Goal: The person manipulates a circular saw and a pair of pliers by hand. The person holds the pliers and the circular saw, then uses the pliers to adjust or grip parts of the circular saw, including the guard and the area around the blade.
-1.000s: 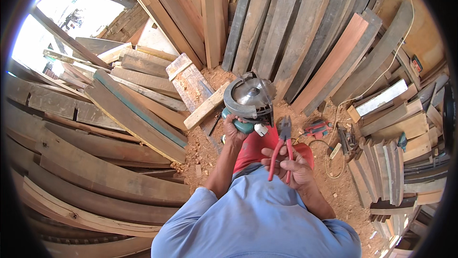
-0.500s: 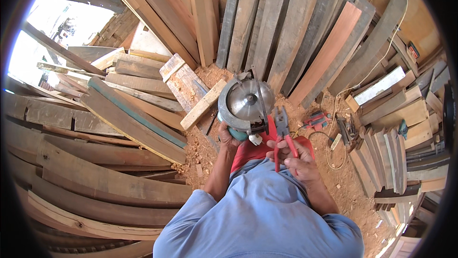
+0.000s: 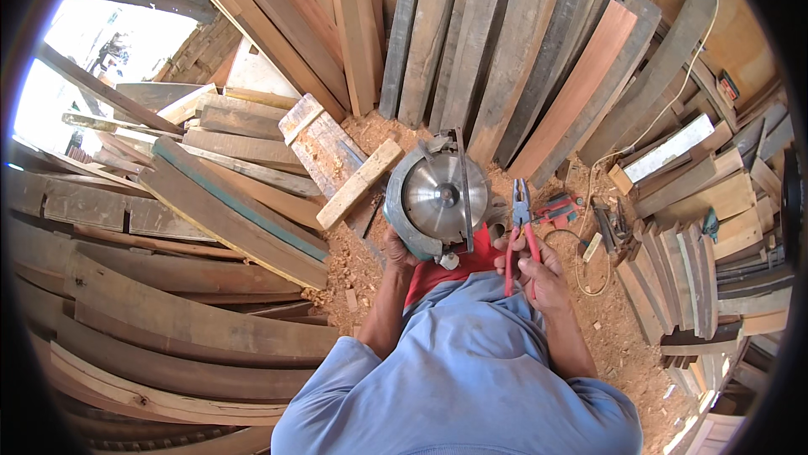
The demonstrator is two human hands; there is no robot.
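Observation:
In front of my body I hold a circular saw (image 3: 412,215), its round toothed blade (image 3: 433,202) facing up. My left hand (image 3: 399,250) is closed on the saw's lower left side, its fingers partly hidden beneath the body. A narrow metal base plate (image 3: 464,194) stands edge-on along the right of the blade. To the right of the saw, my right hand (image 3: 539,274) grips pliers (image 3: 522,223) by their red handles. The pliers' metal jaws point away from me and are apart from the saw.
Sawdust covers the ground (image 3: 623,320). Stacked boards (image 3: 194,303) fill the left, and upright planks (image 3: 497,51) lean at the back. A short wood block (image 3: 360,184) lies beyond the saw. A red tool (image 3: 560,209) and a pale cord (image 3: 589,287) lie at right.
The pliers have moved to the right, away from the saw, and turned more upright. The saw has shifted slightly right and tilted, so more of the blade's face shows.

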